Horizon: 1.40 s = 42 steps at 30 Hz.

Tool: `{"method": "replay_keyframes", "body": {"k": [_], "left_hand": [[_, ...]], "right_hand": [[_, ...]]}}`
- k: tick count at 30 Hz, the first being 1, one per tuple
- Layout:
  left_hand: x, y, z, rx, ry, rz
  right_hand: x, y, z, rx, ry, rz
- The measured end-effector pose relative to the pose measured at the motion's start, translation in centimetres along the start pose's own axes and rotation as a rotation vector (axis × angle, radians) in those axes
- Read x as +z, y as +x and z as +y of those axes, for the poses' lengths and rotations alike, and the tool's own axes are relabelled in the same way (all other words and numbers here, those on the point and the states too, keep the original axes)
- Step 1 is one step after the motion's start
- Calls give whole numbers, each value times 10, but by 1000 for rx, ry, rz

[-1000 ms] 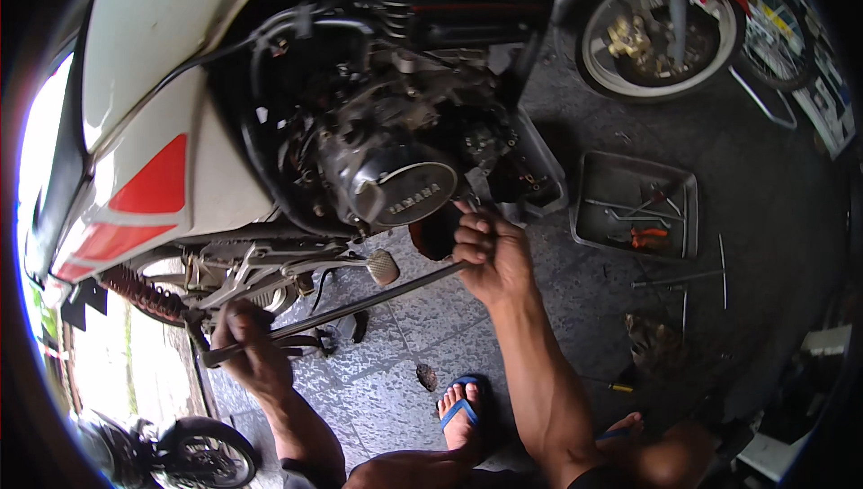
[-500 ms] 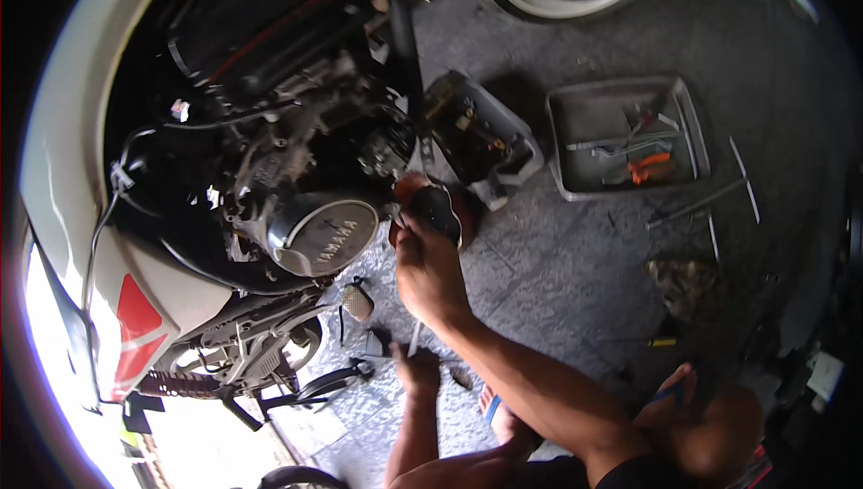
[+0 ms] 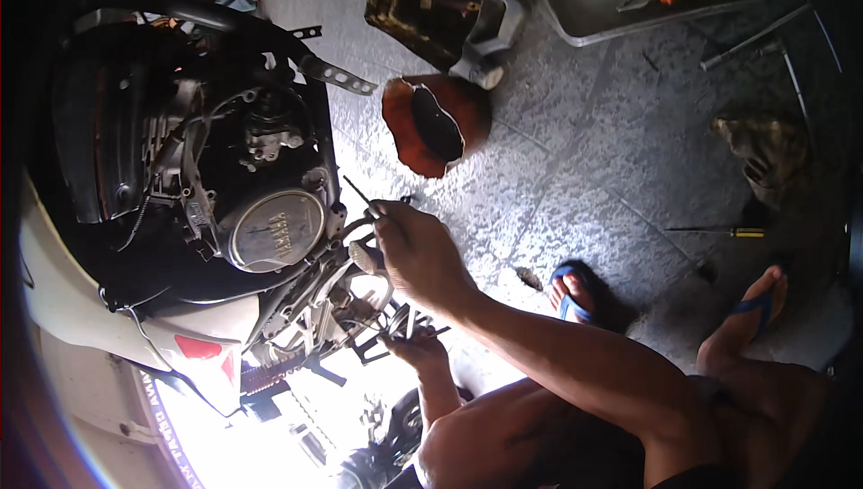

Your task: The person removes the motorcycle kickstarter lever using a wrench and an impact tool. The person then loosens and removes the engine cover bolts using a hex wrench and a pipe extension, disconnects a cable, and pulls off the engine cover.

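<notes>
My right hand (image 3: 409, 251) grips a dark, thin metal rod (image 3: 358, 189), whose end points up past the right side of the motorcycle engine's round silver cover (image 3: 270, 233). The textured pedal (image 3: 361, 257) is beside my fingers. Lower down, my left hand (image 3: 413, 347) is closed around a metal tool (image 3: 412, 318), partly hidden below my right wrist, among the bike's lower linkages. The engine (image 3: 189, 165) sits exposed in its black frame, with a white fairing panel (image 3: 193, 318) bearing red shapes below it.
A cut red container (image 3: 472, 120) stands right of the frame. Behind it are a grimy parts tub (image 3: 404, 13) and a grey tray (image 3: 580, 31) holding pliers and wrenches. A rag (image 3: 760, 156), a screwdriver (image 3: 746, 233) and metal bars (image 3: 791, 84) lie right, near my sandalled feet (image 3: 571, 296).
The view has swung, so the engine sits further left. My right hand has come away from beside the engine cover, with the rod's tip now showing. My left hand stays low beneath it.
</notes>
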<state>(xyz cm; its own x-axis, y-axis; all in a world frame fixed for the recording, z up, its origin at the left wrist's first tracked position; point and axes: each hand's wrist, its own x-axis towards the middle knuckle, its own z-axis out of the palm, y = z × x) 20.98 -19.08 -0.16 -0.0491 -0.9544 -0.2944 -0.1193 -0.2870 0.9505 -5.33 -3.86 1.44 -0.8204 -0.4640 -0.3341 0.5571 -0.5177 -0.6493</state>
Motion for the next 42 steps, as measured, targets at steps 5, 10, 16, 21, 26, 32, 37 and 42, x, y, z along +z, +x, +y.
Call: {"method": "replay_keyframes", "body": {"k": [5,10,16,21,26,32,37,42], "left_hand": [[7,-21,31,66,132,129],[-12,-7,49,72,178,152],[23,-35,56,207,168,253],[16,-25,74,287,156,320],[3,-28,93,445,252,192],[29,-42,117,637,477,323],[-4,-26,174,924,553,152],[-6,-15,124,582,431,219]], "right_hand": [[18,2,12,62,70,-29],[35,9,19,64,57,-5],[34,10,26,88,89,-11],[34,9,29,70,116,-36],[35,6,36,235,324,-83],[43,4,47,215,438,-40],[71,1,17,429,632,-56],[49,8,10,377,459,-81]]}}
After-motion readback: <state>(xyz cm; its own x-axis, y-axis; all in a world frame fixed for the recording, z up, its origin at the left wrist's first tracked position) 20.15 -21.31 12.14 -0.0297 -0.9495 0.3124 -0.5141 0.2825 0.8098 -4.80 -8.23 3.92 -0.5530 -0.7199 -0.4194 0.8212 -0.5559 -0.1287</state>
